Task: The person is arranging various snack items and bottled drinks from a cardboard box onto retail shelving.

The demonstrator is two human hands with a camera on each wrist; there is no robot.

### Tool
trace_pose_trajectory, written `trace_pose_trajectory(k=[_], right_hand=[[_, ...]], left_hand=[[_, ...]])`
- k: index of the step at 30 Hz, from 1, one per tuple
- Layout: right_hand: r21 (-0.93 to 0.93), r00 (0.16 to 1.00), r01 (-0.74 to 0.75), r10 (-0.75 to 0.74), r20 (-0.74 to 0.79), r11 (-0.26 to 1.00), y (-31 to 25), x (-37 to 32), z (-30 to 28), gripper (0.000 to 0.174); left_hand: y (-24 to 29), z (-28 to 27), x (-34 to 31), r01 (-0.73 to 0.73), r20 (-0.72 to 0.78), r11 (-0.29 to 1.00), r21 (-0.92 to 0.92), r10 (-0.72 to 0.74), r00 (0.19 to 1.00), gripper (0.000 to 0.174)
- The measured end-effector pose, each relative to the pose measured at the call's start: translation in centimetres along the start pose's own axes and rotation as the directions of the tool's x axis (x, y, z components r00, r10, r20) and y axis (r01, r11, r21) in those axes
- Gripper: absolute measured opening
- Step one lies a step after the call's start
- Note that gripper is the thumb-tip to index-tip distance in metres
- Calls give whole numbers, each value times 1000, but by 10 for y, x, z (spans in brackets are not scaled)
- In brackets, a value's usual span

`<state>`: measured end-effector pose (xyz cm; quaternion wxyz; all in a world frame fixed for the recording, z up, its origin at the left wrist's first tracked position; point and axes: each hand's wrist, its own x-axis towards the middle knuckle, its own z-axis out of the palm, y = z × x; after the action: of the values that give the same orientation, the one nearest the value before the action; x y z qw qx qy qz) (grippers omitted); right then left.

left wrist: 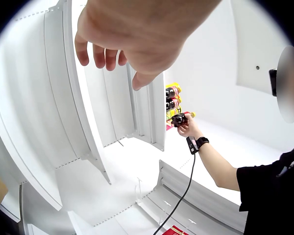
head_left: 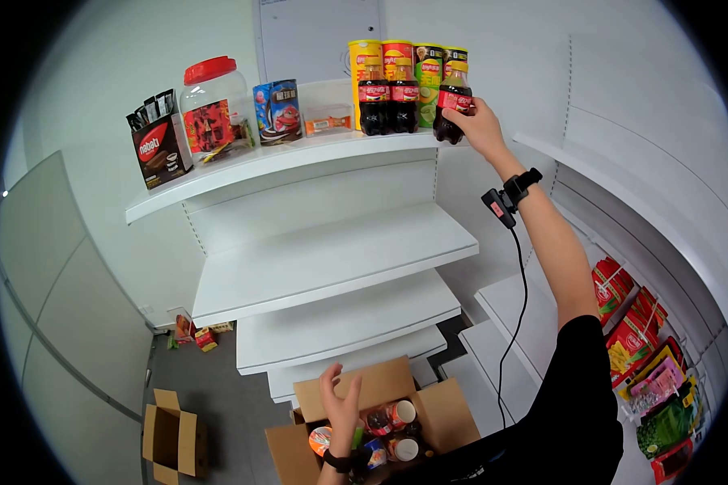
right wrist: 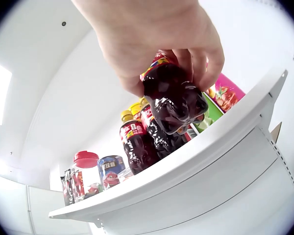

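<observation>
My right hand (head_left: 481, 125) grips a cola bottle (head_left: 453, 103), tilted just above the top shelf (head_left: 299, 158) edge, beside two more bottles (head_left: 388, 101); my left hand (head_left: 340, 400) hovers loosely open, empty, over the cardboard box (head_left: 449, 412); placing, I judge — next it needs standing upright, then release.

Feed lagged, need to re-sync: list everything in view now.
cola bottles: three, dark with red labels, top shelf; one held at its edge
chip cans: four, yellow, red, green, behind bottles
jar: one, clear with red lid, top shelf
wafer box: one, brown, top shelf left
blue packs: two, top shelf
cardboard boxes: two, brown, below shelves; nearer one holds goods
snack bags: several, red and green, right shelves
left grip: open, above the nearer box
right grip: holds the third bottle
</observation>
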<state>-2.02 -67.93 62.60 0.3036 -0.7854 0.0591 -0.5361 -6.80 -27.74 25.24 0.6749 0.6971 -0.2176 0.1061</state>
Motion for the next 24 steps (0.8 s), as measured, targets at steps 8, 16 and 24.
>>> trace_pose_trajectory(k=[8,16,24], right_hand=[[-61,999,-28,25,-46,998,17,26,15,62],[-86,999,1,-4,-34,996,31,35,25,60],[-155,998,56,-57,-4,986,33,43,30,56]], left_hand=[[-6,-3,-3,28,-39,999,19,-27,999,41],[-13,-6,-6,58,-65,997,43,-55,996,42],[-17,-8,-7,76,-56,995,70,-73,996,43]])
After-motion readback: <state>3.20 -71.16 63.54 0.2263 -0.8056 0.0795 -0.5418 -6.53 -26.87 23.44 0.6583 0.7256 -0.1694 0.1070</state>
